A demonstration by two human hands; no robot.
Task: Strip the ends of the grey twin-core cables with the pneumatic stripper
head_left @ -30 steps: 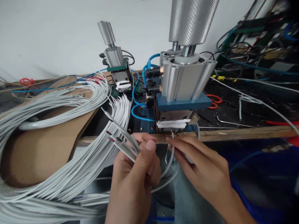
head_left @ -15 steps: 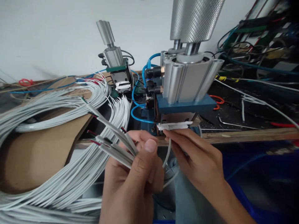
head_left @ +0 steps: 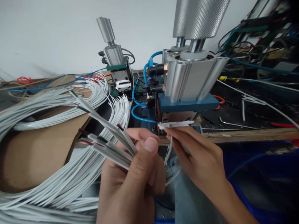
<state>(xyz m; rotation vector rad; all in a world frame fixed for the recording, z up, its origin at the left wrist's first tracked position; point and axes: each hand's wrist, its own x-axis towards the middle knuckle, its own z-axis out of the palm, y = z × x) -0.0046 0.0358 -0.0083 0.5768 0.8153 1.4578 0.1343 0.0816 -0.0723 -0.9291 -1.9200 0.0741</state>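
Observation:
My left hand (head_left: 137, 171) is closed around several white cables (head_left: 112, 133). Their cut ends fan out to the upper left, showing red, green and black inner wires. My right hand (head_left: 198, 158) pinches another white cable (head_left: 170, 147) just under the jaw of a pneumatic press (head_left: 191, 81). White tape or padding (head_left: 176, 124) covers the front of that jaw. The tip of this cable is hidden by my fingers and the jaw. Both hands are close together at the bench's front edge.
A second, smaller press (head_left: 114, 59) stands farther back. Large coils of white cable (head_left: 58, 183) lie at the left over cardboard (head_left: 42, 155). Blue air hoses (head_left: 137, 112) loop beside the near press. A hex key (head_left: 235, 123) and cable scraps lie on the black bench at right.
The fanned cable ends in my left hand have shifted a little to the left. My right hand stays at the press jaw with its cable. The view has moved slightly.

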